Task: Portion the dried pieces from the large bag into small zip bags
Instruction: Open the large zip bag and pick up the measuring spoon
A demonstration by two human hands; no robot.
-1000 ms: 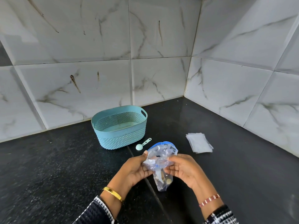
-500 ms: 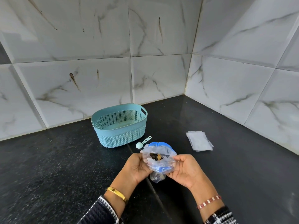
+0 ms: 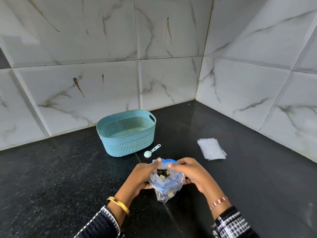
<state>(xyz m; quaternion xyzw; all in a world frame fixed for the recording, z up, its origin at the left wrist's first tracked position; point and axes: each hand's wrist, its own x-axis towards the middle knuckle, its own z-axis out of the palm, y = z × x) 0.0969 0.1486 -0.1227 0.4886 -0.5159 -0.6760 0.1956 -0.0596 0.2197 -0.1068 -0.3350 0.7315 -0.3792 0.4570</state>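
Hands: left hand and right hand both pinch the mouth of the large bag, holding it between them above the counter.
Contents: pale and dark dried pieces, crinkled clear plastic, blue strip.
Beyond the hands: woven-look teal basket; small scoop.
Right of the hands: flat stack of small zip bags.

Over the last second the clear plastic large bag with blue zip strip went from hanging folded and closed between the hands to standing with its mouth pulled open toward the camera, yellow and dark dried pieces now visible inside. Left hand and right hand both shifted up to pinch the bag's top rim, from mid-bag earlier.
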